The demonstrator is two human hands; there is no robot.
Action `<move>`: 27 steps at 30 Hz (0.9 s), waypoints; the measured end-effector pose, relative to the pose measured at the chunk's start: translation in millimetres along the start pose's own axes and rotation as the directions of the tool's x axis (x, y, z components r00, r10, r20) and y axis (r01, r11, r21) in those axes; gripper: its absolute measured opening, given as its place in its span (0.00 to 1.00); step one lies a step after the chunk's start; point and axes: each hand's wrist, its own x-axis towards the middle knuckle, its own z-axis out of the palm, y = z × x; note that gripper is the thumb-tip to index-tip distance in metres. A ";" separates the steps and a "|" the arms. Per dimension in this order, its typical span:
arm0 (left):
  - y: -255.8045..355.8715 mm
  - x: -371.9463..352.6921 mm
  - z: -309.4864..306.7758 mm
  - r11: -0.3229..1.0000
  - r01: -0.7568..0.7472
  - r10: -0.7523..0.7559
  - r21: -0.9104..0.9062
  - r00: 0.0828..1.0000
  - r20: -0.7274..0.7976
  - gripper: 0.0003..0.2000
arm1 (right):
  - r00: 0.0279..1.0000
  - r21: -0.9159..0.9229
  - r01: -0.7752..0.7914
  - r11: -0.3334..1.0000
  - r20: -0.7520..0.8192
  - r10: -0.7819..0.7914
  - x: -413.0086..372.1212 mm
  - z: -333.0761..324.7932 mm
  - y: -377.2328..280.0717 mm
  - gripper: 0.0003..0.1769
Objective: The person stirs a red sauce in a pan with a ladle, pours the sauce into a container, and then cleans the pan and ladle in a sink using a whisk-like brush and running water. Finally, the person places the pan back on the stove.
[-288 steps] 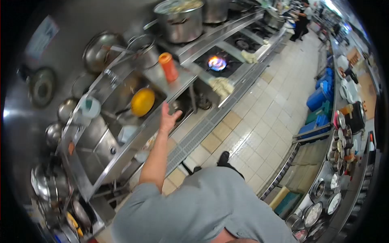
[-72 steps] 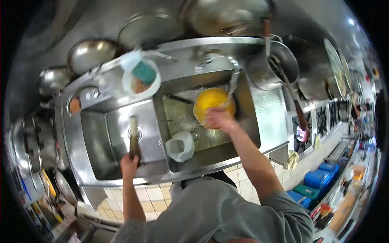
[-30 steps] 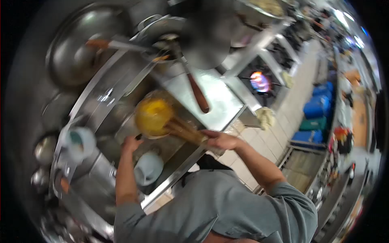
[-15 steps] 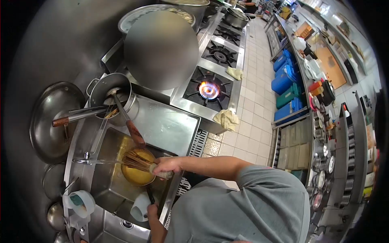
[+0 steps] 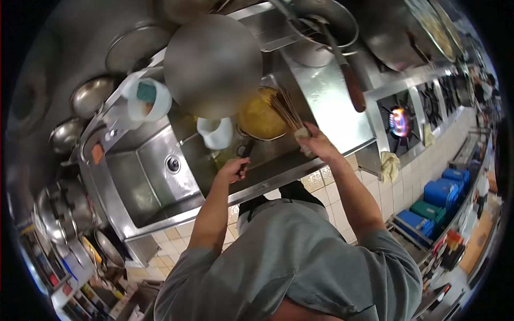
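Note:
My right hand (image 5: pixel 318 144) is wrapped round the cloth-bound grip of a bamboo brush (image 5: pixel 286 111), whose bristles reach over a frying pan (image 5: pixel 262 120). The pan holds yellowish liquid and sits in the sink basin (image 5: pixel 278 152). My left hand (image 5: pixel 234 170) is closed on the pan's dark handle (image 5: pixel 248 150), near the front rim of the sink. Just left of the pan, a white plastic container (image 5: pixel 215 132) stands in the same basin. A round blur hides the back of the basin and the tap.
An emptier second basin (image 5: pixel 155 187) with a drain lies to the left. Another white container (image 5: pixel 150 101) with a green sponge stands behind it. At right are a pot (image 5: pixel 326 27), a ladle (image 5: pixel 350 85) with its handle sticking out, and a lit burner (image 5: pixel 399 122).
The view has swung, so the sink and both arms now show in front. The brush has shifted to the pan's right side, bristles raised; both hands keep their grip.

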 end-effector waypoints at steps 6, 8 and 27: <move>-21.7 -14.8 14.3 0.752 -0.061 0.409 0.657 0.825 -0.391 0.22 | 0.996 -0.774 0.079 0.628 0.034 -0.084 58.9 9.8 8.4 0.42; -18.3 -33.9 9.6 0.639 -0.018 0.476 0.769 0.794 -0.378 0.24 | 0.999 -0.824 0.038 0.566 0.039 -0.010 63.5 27.4 9.4 0.41; -53.1 -38.4 -37.4 0.602 0.040 0.575 0.797 0.671 -0.468 0.17 | 0.885 -0.655 0.261 0.709 0.456 0.095 84.8 89.5 98.6 0.39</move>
